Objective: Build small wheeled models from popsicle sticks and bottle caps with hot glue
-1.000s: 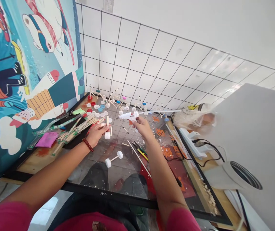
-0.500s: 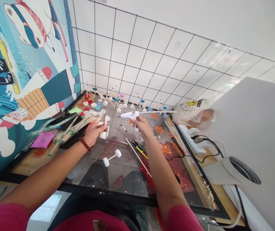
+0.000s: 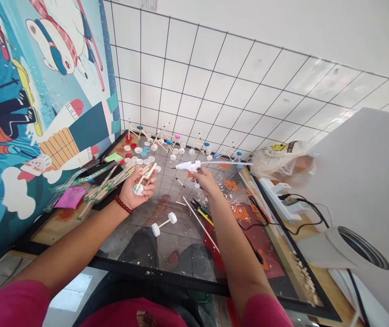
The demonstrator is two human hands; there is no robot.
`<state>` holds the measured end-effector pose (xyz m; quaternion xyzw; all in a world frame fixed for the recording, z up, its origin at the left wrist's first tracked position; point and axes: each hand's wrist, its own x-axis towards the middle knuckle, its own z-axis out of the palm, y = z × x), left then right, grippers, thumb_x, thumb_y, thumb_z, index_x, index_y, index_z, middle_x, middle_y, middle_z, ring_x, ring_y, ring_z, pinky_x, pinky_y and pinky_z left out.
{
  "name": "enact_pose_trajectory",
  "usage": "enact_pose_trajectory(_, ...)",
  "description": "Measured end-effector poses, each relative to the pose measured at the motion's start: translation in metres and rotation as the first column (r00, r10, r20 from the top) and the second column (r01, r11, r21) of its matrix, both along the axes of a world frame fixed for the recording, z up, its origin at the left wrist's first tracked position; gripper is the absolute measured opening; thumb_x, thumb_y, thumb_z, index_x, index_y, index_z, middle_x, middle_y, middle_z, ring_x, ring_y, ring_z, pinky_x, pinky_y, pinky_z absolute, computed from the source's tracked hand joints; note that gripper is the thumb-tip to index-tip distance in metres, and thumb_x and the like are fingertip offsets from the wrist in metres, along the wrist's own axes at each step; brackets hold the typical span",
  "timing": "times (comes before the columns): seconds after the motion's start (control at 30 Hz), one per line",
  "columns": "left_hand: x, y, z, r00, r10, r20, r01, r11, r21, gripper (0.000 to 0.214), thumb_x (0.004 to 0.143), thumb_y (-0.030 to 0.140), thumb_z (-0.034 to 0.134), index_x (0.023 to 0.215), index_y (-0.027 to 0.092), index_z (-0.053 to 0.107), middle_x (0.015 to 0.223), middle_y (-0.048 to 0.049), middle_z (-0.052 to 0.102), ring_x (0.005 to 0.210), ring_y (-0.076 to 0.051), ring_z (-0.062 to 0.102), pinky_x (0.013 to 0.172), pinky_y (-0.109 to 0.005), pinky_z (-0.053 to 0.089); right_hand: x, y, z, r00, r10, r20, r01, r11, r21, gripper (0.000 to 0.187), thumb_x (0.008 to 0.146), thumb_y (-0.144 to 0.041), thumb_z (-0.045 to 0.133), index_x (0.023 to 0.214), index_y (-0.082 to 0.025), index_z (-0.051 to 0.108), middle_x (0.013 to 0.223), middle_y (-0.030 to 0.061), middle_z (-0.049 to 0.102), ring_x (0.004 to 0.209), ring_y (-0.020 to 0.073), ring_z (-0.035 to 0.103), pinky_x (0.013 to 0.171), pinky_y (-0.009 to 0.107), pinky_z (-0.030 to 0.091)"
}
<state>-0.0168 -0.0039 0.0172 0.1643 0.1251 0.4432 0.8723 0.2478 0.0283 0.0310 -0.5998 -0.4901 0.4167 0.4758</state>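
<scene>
1. Head view, left hand: the left hand [image 3: 129, 193] is palm up with its fingers half curled, holding a stick-and-cap piece [image 3: 139, 189] above the table [image 3: 167, 279], left of its middle – white cap against the palm, pale sticks slanting up past the fingers.
2. Head view, right hand: the right hand [image 3: 205, 179] is closed around the handle of a white glue gun [image 3: 185, 166], nozzle pointing left, apart from the piece; a translucent glue stick [image 3: 226, 162] juts from its back.
3. Head view, table: two white caps joined by a stick [image 3: 163, 223] lie between the hands and the near edge. Bundled sticks [image 3: 107, 186] lie by the left edge; stick models [image 3: 199, 145] stand along the far edge – loose caps [image 3: 139, 150] gather near the far left corner.
</scene>
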Motion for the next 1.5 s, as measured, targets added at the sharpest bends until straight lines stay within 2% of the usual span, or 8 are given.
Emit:
enact_pose_trajectory(0.2, -0.005, 0.002, 0.003, 0.999, 0.010, 0.054, -0.006, 0.998, -0.064, 0.047, 0.095, 0.050, 0.043, 0.110, 0.009, 0.061, 0.079, -0.0063, 0.055, 0.047, -0.004, 0.041, 0.035, -0.012, 0.036, 0.002, 0.003, 0.000, 1.000, 0.009, -0.018, -0.010, 1.000, -0.024, 0.033, 0.066, -0.031, 0.067, 0.095, -0.017, 0.059, 0.077, 0.0014, 0.065, 0.053, 0.0098, 0.052, 0.046, 0.021, 0.030)
enact_pose_trajectory(0.37, 0.000, 0.001, 0.008, 0.976, 0.109, -0.189, -0.105, 0.994, 0.035, 0.017, 0.090, 0.019, 0.050, 0.089, 0.010, 0.065, 0.073, -0.0048, 0.055, 0.053, -0.009, 0.048, 0.044, -0.018, 0.044, 0.025, 0.004, 0.014, 0.995, -0.076, -0.071, 0.080, 0.995, 0.052, 0.037, 0.063, -0.036, 0.067, 0.095, -0.018, 0.059, 0.077, 0.0009, 0.064, 0.055, 0.0115, 0.054, 0.047, 0.022, 0.031)
enact_pose_trajectory(0.57, 0.025, 0.008, 0.040, 0.846, 0.283, -0.452, -0.213, 0.956, 0.201, 0.008, 0.079, 0.018, 0.067, 0.083, 0.011, 0.070, 0.072, -0.0048, 0.060, 0.064, -0.013, 0.057, 0.058, -0.024, 0.051, 0.062, -0.004, 0.040, 0.968, -0.220, -0.124, 0.244, 0.941, 0.235, 0.044, 0.062, -0.041, 0.066, 0.100, -0.018, 0.059, 0.083, 0.0024, 0.067, 0.056, 0.0105, 0.053, 0.049, 0.023, 0.035)
enact_pose_trajectory(0.67, 0.045, 0.034, 0.052, 0.734, 0.375, -0.566, -0.180, 0.911, 0.371, 0.017, 0.073, 0.025, 0.075, 0.082, 0.012, 0.073, 0.083, -0.0075, 0.067, 0.070, -0.014, 0.060, 0.057, -0.024, 0.049, 0.071, -0.012, 0.052, 0.961, -0.238, -0.141, 0.269, 0.919, 0.288, 0.043, 0.063, -0.040, 0.067, 0.099, -0.018, 0.060, 0.086, 0.0034, 0.069, 0.055, 0.0100, 0.053, 0.050, 0.024, 0.036)
enact_pose_trajectory(0.8, 0.086, 0.091, 0.049, 0.612, 0.502, -0.611, -0.149, 0.832, 0.534, 0.029, 0.063, 0.034, 0.081, 0.082, 0.013, 0.074, 0.078, -0.0066, 0.069, 0.063, -0.012, 0.056, 0.053, -0.022, 0.043, 0.077, -0.022, 0.067, 0.955, -0.236, -0.182, 0.282, 0.912, 0.298, 0.044, 0.064, -0.039, 0.068, 0.101, -0.018, 0.061, 0.086, 0.0033, 0.069, 0.055, 0.0107, 0.052, 0.048, 0.023, 0.035)
enact_pose_trajectory(1.1, 0.167, 0.200, 0.021, 0.478, 0.619, -0.623, -0.264, 0.778, 0.570, 0.023, 0.057, 0.025, 0.079, 0.069, 0.015, 0.063, 0.064, -0.0013, 0.062, 0.062, -0.012, 0.057, 0.064, -0.027, 0.049, 0.094, -0.036, 0.080, 0.953, -0.258, -0.161, 0.302, 0.857, 0.417, 0.035, 0.074, -0.037, 0.066, 0.105, -0.021, 0.062, 0.092, 0.0029, 0.068, 0.061, 0.0108, 0.054, 0.054, 0.025, 0.041)
enact_pose_trajectory(1.23, 0.178, 0.222, 0.014, 0.401, 0.642, -0.653, -0.206, 0.758, 0.618, 0.017, 0.059, 0.019, 0.077, 0.068, 0.014, 0.064, 0.060, 0.0000, 0.060, 0.058, -0.012, 0.054, 0.060, -0.026, 0.046, 0.104, -0.039, 0.081, 0.949, -0.273, -0.159, 0.316, 0.842, 0.436, 0.034, 0.078, -0.037, 0.065, 0.108, -0.023, 0.060, 0.088, 0.0020, 0.067, 0.058, 0.0104, 0.055, 0.051, 0.023, 0.040)
enact_pose_trajectory(1.5, 0.182, 0.230, 0.010, 0.327, 0.662, -0.674, -0.019, 0.718, 0.696, 0.012, 0.060, 0.018, 0.077, 0.067, 0.014, 0.068, 0.058, -0.0013, 0.059, 0.056, -0.014, 0.053, 0.060, -0.028, 0.044, 0.121, -0.040, 0.081, 0.949, -0.281, -0.147, 0.316, 0.812, 0.490, 0.034, 0.082, -0.039, 0.064, 0.112, -0.024, 0.058, 0.093, 0.0035, 0.067, 0.062, 0.0114, 0.058, 0.050, 0.024, 0.043)
